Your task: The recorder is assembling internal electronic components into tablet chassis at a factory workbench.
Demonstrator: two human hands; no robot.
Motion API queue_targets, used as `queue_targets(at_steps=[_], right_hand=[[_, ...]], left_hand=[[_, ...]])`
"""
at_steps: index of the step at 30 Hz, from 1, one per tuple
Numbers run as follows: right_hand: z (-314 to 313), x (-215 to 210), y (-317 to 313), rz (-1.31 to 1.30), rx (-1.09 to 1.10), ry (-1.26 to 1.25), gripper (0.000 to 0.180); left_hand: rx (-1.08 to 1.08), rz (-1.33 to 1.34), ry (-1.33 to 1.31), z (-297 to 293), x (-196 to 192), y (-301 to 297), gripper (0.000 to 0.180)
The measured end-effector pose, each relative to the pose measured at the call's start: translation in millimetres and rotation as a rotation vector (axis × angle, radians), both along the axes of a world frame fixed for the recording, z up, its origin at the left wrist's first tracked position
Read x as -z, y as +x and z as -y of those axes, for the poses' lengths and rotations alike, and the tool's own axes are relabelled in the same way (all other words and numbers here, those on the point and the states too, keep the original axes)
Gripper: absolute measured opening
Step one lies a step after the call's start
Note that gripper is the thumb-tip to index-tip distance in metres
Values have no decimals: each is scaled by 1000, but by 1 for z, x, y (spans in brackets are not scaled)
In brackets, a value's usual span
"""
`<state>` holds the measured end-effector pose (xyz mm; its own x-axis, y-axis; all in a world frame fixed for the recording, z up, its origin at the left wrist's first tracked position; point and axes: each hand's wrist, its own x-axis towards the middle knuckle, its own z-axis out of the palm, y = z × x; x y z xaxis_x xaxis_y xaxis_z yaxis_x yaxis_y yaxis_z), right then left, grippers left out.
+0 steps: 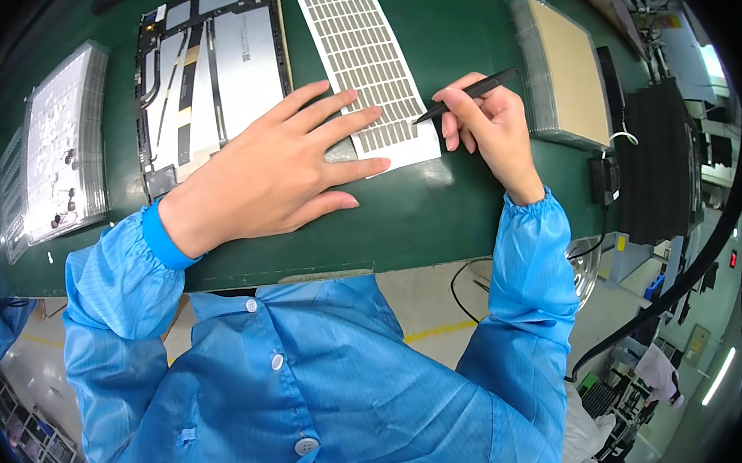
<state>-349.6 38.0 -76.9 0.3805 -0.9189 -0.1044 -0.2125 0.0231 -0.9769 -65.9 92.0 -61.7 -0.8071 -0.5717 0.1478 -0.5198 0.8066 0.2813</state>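
My left hand lies with its fingers spread, the fingertips resting on the left edge of a white sheet of small grey rectangular stickers. Pinched in my right hand is a slim black tool that looks like tweezers. Its pointed tip touches the sheet near the lower right stickers. To the left of the sheet lies an opened tablet-like device, with silver battery panels, a black frame and flat cables. My left hand covers its lower right corner.
A stack of clear trays with small parts stands at the left of the green table. On the right are a stack of clear trays with a tan top, a black adapter and a thick black cable.
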Motion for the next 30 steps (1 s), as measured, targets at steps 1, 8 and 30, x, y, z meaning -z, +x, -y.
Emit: queue_targets(at_steps=[1, 8, 30], right_hand=[[2, 3, -1, 37, -6, -11, 23], [6, 15, -25, 353, 177, -11, 34], [59, -7, 219, 121, -138, -171, 31]], left_hand=[[4, 22, 11, 0, 0, 2, 50], [-256, -217, -328, 72, -40, 88, 45], [-547, -244, -79, 3, -6, 154, 46]])
